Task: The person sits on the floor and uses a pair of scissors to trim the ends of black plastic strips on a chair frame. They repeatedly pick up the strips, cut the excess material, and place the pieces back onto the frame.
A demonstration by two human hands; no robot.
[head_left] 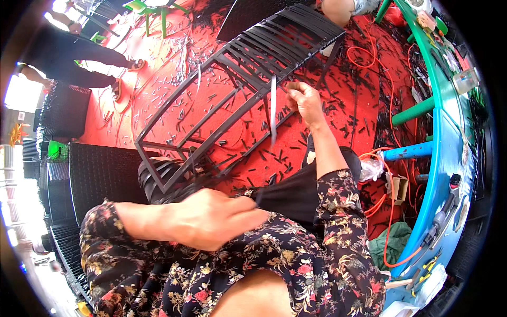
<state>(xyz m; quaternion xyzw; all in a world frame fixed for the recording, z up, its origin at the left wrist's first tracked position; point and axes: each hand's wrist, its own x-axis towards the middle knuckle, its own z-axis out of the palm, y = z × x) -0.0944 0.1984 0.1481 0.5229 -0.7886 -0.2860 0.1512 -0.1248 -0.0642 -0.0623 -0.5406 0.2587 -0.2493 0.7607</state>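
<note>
A dark metal frame (203,113) stands tilted in front of me, its far part wrapped with rows of flat black strips (285,39). One pale, shiny strip (273,108) hangs from the frame's near crossbar; its lower end blurs out. Beside that crossbar my right hand (306,103) is raised, thumb and fingers pinched close to the frame's edge; what lies between them is too small to tell. Lower down, my left hand (214,219) is closed in front of my body, slightly blurred. A thin dark line shows by its fingers, but what it grips is hidden.
Black strip scraps (211,140) litter the red floor (274,164). On the right, a blue and green table (441,137) carries tools and a clear cup (466,81); an orange hose (391,232) runs below. Dark woven panels (108,179) stand left. Another person's legs (84,61) show far left.
</note>
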